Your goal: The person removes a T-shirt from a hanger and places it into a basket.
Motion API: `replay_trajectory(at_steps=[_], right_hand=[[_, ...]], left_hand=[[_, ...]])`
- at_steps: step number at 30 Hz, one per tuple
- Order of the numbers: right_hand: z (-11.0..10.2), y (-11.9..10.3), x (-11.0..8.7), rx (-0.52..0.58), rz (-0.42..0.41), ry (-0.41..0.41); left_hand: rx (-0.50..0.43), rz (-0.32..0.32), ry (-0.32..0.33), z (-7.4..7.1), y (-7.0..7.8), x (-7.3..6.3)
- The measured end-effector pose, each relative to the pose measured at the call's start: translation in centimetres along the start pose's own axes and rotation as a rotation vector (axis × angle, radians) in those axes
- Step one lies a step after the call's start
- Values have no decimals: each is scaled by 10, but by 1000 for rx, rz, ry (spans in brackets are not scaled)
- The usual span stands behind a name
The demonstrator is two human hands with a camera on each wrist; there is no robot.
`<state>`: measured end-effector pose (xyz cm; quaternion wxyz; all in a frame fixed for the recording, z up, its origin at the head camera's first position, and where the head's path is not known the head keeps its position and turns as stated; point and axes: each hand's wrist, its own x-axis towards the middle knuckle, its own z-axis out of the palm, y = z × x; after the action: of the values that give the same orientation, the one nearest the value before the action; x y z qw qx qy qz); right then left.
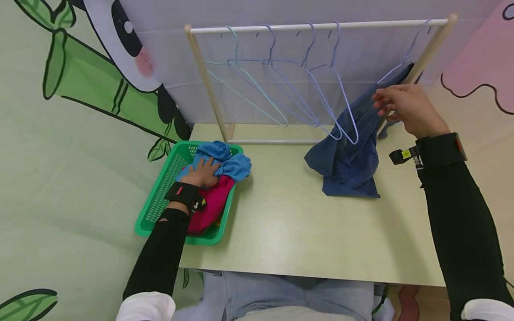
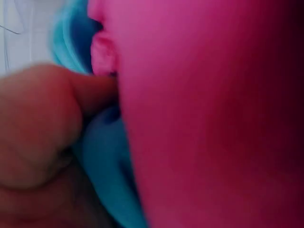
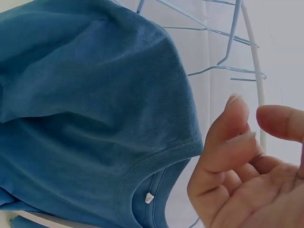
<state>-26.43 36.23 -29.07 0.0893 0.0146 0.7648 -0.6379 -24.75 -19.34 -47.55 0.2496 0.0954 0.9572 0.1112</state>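
Note:
My left hand [image 1: 204,173] rests on a light blue garment [image 1: 230,166] in the green basket [image 1: 154,209], its fingers spread over the cloth. A pink garment [image 1: 213,203] lies beside it and fills much of the left wrist view, where the image is blurred. My right hand [image 1: 409,107] is raised at the right end of the rack, loosely curled with nothing in it. Next to it a dark blue shirt [image 1: 353,142] hangs on a hanger [image 1: 409,49]; its neckline [image 3: 142,171] shows in the right wrist view.
The drying rack [image 1: 321,26] stands at the back of the table [image 1: 281,214]. Several light blue and mint hangers [image 1: 257,87] hang from its bar, left of the shirt. A printed cloth backdrop [image 1: 100,178] surrounds the table.

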Motion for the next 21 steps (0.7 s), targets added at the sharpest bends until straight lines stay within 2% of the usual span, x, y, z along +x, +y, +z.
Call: replay_trajectory(at_steps=[1, 2, 5, 9, 11, 13, 15, 17, 21], right_hand=[[0, 2, 0, -8, -2, -3], [0, 3, -1, -15, -6, -5], [-1, 6, -3, -9, -5, -1], [0, 9, -3, 10, -4, 4], [2, 10, -2, 4, -14, 12], [5, 10, 1, -21, -26, 39], [9, 10, 4, -57, -38, 85], [15, 9, 8, -98, -40, 139], [24, 9, 18, -125, -39, 242]], left_hand=[[-16, -12, -58, 4, -4, 6], [-48, -19, -87, 6, -8, 12], [-153, -40, -102, 1, -8, 15], [-227, 1, -50, -7, 1, 3], [-201, 27, -8, -7, 5, -1], [-155, 20, 33, -5, 6, 1], [-124, -24, 73, -1, 7, 8], [-114, -100, 109, 1, 7, 16], [-158, -265, 155, 6, 10, 24]])
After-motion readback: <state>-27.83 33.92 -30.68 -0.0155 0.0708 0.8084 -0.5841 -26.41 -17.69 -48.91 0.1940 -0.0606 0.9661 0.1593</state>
